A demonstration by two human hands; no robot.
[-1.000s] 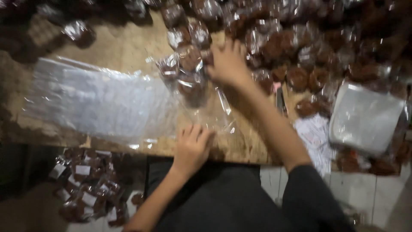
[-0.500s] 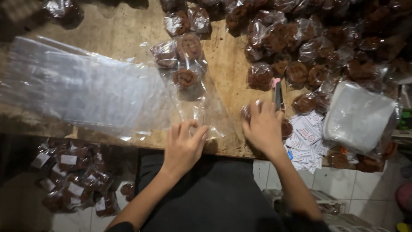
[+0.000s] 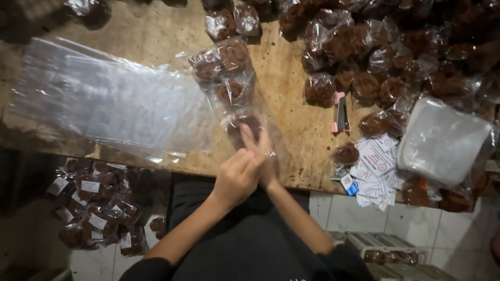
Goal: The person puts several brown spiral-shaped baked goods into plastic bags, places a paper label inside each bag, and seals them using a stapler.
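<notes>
Hands meet at the near edge of the wooden table [image 3: 291, 78]. The left hand [image 3: 237, 177] curls closed around the mouth of a clear plastic bag [image 3: 245, 112] holding brown cookies. The right hand [image 3: 263, 151] lies against it, fingers [image 3: 250, 138] extended into the bag's opening, pressing the plastic.
</notes>
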